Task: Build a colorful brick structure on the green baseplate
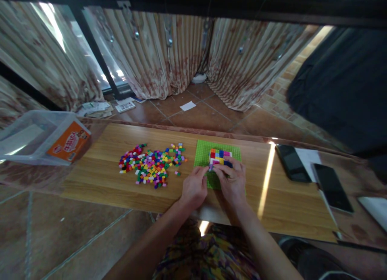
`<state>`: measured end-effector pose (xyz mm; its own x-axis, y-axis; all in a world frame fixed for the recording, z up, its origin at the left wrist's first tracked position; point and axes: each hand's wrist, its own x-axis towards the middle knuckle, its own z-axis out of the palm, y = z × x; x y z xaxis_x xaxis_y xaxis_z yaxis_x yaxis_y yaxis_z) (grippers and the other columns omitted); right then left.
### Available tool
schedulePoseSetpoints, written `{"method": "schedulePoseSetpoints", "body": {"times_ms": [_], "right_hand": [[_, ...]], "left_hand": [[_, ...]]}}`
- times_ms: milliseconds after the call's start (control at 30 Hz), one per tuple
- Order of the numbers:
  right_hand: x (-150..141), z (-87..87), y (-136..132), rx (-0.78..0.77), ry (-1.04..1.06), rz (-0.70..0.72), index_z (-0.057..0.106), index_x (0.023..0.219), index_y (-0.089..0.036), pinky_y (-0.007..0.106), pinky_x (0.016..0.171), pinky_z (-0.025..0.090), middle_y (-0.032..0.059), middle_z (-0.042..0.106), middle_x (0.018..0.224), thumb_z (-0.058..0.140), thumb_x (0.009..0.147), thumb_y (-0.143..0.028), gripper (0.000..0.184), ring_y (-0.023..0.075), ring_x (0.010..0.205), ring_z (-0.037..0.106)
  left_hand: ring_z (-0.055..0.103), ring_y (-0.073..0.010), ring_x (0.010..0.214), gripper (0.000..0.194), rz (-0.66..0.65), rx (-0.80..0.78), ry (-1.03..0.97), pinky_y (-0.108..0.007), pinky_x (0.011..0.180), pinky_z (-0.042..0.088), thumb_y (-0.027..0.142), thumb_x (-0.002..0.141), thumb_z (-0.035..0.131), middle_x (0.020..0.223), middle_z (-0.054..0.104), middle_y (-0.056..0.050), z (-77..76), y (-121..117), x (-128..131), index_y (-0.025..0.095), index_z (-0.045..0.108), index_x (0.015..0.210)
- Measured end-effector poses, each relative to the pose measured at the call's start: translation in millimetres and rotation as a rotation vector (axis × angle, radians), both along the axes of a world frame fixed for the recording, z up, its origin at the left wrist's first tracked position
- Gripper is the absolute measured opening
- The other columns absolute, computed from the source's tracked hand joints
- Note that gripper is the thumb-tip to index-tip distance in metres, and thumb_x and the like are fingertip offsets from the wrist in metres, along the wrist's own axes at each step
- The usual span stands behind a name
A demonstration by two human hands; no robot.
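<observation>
A green studded baseplate [201,150] lies on the wooden board, with a block of colourful toy bricks [217,154] built on it in red, orange, white, yellow, blue and pink. My left hand [194,188] is closed, its thumb and forefinger pinched at the build's near left corner, by a small lilac brick [211,166]. What lies between those fingertips is mostly hidden. Over the build's right side curls my right hand [234,182], its fingers gripping the bricks and its thumb by the near left corner. This hand covers part of the build and the plate.
Loose small bricks [154,165] of many colours spread left of the baseplate on the wooden board [99,167]. A clear plastic box [57,118] with an orange label stands at the far left. Two dark phones [292,163] lie to the right, near white paper [310,161]. Curtains [181,58] hang behind.
</observation>
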<state>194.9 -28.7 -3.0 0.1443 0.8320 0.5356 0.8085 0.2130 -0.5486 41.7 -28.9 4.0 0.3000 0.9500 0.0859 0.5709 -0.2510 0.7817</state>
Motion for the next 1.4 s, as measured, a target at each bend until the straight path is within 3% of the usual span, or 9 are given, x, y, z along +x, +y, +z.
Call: {"method": "schedulePoseSetpoints", "body": {"times_ms": [300,967,1100,1200,1333,1400], "right_hand": [[0,-4.2,-1,-0.011,0.020,0.008,0.076,0.086,-0.028,0.044,0.092,0.044,0.0063,0.063,0.111,0.062,0.087,-0.036,0.017,0.0230,0.105,0.052],[-6,-1.2,1,0.014,0.142,0.025,0.074,0.086,-0.026,0.045,0.093,0.044,0.0065,0.065,0.107,0.065,0.083,-0.033,0.012,0.0228,0.105,0.055],[7,2.9,-16,0.066,0.252,-0.067,0.070,0.104,-0.024,0.046,0.096,0.045,0.0086,0.063,0.115,0.065,0.083,-0.039,0.027,0.0233,0.108,0.056],[28,-3.4,-37,0.068,0.267,-0.176,0.071,0.101,-0.022,0.045,0.094,0.046,0.0091,0.065,0.111,0.059,0.086,-0.039,0.025,0.0229,0.104,0.058],[63,-24.3,-67,0.003,0.242,-0.279,0.072,0.092,-0.020,0.044,0.089,0.047,0.0110,0.066,0.106,0.055,0.086,-0.039,0.026,0.0239,0.099,0.059],[76,-34.2,-77,-0.024,0.226,-0.322,0.073,0.090,-0.020,0.044,0.088,0.047,0.0113,0.067,0.104,0.055,0.086,-0.040,0.027,0.0247,0.097,0.059]], "left_hand": [[0.061,-0.0201,0.107,0.040,0.002,0.055,-0.001,-0.034,0.094,0.050,0.014,0.089,0.041,0.118,0.062,-0.009,-9.5,-2,1,0.019,0.055,0.127],[0.062,-0.0200,0.103,0.041,0.005,0.075,0.032,-0.035,0.092,0.051,0.012,0.087,0.043,0.114,0.063,-0.009,-10.4,-2,-1,0.019,0.055,0.126],[0.063,-0.0186,0.097,0.041,0.059,0.056,-0.013,-0.035,0.087,0.052,0.010,0.085,0.046,0.108,0.064,-0.009,-7.4,-1,-7,0.016,0.055,0.125],[0.063,-0.0187,0.095,0.037,0.113,0.109,-0.037,-0.036,0.086,0.052,0.013,0.087,0.045,0.104,0.064,-0.010,-0.9,6,-10,0.014,0.056,0.123],[0.063,-0.0206,0.093,0.037,0.100,0.163,-0.025,-0.040,0.088,0.052,0.022,0.087,0.050,0.111,0.063,-0.014,13.2,36,-3,0.012,0.057,0.122],[0.061,-0.0234,0.105,0.040,0.046,0.142,-0.041,-0.045,0.097,0.047,0.025,0.085,0.056,0.118,0.061,-0.014,18.7,56,5,0.014,0.058,0.124]]}}
